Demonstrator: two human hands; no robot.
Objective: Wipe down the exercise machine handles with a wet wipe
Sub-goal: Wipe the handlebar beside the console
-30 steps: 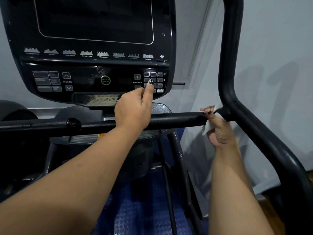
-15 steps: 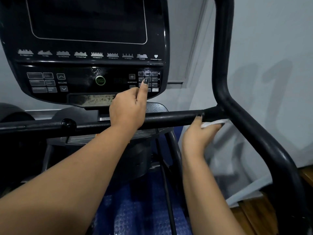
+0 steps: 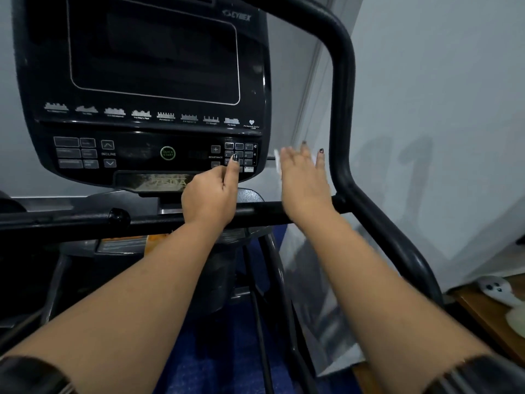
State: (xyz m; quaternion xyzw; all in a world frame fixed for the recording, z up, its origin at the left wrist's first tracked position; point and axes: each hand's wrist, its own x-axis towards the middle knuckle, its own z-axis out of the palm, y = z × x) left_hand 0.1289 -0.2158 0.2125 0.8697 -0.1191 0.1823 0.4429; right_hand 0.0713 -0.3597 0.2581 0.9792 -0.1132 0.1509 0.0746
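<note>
My right hand (image 3: pixel 305 183) has come up off the horizontal handlebar (image 3: pixel 261 210); half a second ago it was tucked under the bar's right end with the wet wipe pressed there, and now it is raised above the bar with fingers spread and pointing up, back of the hand toward me. The wet wipe (image 3: pixel 277 163) shows only as a thin white sliver at the hand's left edge, with a faint pale streak between the fingers on its right. I take it to lie against the palm, but motion blur smears it and I cannot tell how firmly it is held.

My left hand (image 3: pixel 211 194) has not moved: it is loosely curled on top of the same bar, to the left of the right hand, with its dark-nailed index finger stretched up onto the keypad (image 3: pixel 240 155) of the Cybex console (image 3: pixel 147 89).

Just right of my raised hand runs the curved upright side rail (image 3: pixel 342 109), close to the little finger but apart from it. The palm side of the right hand is hidden from me, and both forearms are cut off at the bottom edge.
</note>
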